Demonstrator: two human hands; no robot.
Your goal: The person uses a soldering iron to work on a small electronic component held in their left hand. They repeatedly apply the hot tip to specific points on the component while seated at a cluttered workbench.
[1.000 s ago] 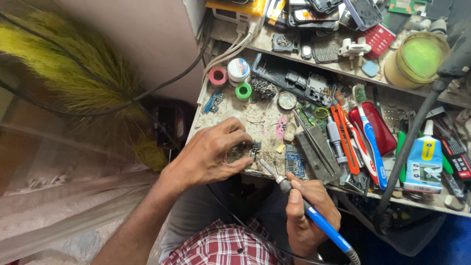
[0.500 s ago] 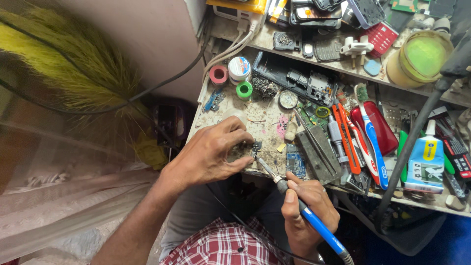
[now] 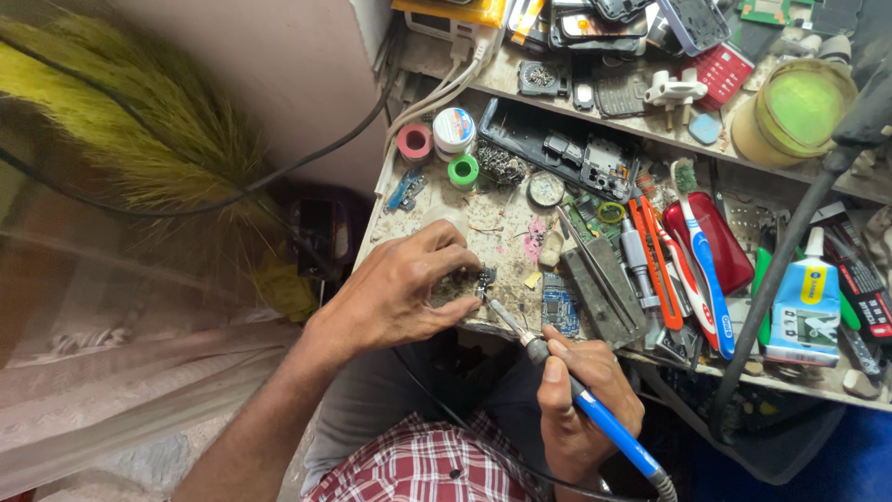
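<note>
My left hand pinches a small circuit part against the dirty worktop near its front edge. My right hand grips a soldering iron with a blue handle. Its metal tip reaches up and left to the small part, just right of my left fingertips. The part is mostly hidden under my fingers.
Tape rolls, a small blue circuit board, metal tweezers, a toothbrush, a glue bottle and phone parts crowd the bench. A green-lidded jar sits on the shelf. A black lamp arm crosses at right. A straw broom leans at left.
The view shifted slightly. My right hand nudged the soldering iron a little toward the part; my left hand stayed put.
</note>
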